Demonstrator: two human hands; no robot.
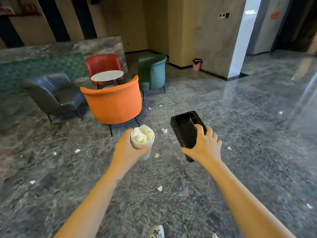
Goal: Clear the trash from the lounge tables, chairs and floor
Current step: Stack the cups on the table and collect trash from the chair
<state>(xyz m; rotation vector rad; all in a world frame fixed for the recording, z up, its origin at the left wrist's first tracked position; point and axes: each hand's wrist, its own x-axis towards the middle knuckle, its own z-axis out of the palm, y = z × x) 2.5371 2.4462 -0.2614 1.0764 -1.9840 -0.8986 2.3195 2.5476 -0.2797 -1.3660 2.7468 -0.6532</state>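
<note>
A grey marble partition (101, 46) stands before a striped wall (51, 23). Switch plates (224, 15) sit high on a stone wall (202, 36), near a white pillar (242, 42).

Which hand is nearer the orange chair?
Left. The left hand, holding the stacked paper cups, is just short of the orange chair; the right hand, gripping the black tray, is farther off to its right.

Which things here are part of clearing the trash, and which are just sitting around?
Job: tissue-stuffed paper cups in left hand; black tray in right hand; paper scraps on floor; pink bin.
Just there: orange chair, grey chair, red chair, teal chair, round table.
</note>
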